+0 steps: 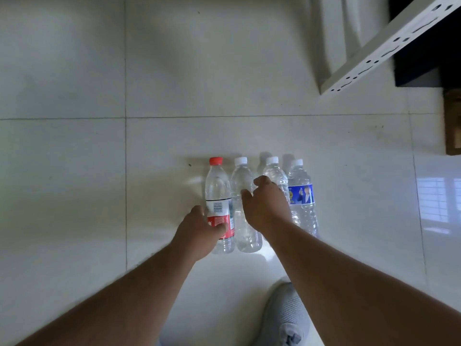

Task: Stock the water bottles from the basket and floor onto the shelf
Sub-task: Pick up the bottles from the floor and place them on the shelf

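Pickup from the white tiled floor (74, 171) is in hand: four clear plastic water bottles stand in a row. The left hand (199, 233) wraps the red-capped, red-labelled bottle (219, 191); the right hand (264, 208), fingers curling, closes over the unlabelled white-capped bottle (243, 176) and its neighbour, grip unclear. Next comes lifting toward the white metal shelf (389, 46) at far right; the floor between looks open.

we have both bare forearms stretched forward and down, side by side. our left hand (199, 231) curls round the lower part of a bottle, thumb across its front. our right hand (265, 206) reaches just right of that grip, back of hand up, fingers bent and spread over 2 neighbouring bottles, grip not clear.
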Tool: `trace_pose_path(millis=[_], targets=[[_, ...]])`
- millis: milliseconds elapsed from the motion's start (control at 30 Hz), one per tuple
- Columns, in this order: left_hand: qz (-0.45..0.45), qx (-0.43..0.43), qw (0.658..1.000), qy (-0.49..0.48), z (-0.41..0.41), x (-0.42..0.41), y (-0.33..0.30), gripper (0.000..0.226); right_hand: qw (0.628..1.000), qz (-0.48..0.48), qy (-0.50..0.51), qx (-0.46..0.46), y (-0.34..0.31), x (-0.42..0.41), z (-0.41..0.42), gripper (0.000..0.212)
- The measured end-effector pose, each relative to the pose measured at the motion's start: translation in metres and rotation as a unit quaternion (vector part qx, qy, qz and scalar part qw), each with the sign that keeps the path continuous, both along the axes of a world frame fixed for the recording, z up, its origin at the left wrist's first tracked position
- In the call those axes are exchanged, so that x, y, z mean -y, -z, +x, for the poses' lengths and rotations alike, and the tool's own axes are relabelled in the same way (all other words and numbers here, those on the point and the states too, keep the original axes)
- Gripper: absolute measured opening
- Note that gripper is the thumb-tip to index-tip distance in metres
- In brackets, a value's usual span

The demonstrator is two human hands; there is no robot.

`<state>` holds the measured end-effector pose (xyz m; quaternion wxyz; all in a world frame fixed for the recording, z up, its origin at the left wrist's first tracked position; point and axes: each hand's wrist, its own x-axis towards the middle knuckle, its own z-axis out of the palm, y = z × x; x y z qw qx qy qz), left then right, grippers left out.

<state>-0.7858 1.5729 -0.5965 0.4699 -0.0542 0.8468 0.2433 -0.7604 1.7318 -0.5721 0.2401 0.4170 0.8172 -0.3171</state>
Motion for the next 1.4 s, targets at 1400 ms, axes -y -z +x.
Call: trace_pose_path(millis=[1400], targets=[[0.198,-0.243,0.92,-0.235,-0.094,0.138,-0.559,0.039,0.936,-0.15,-0.155,-0.277,-0.561,0.063,-0.146,0.038]])
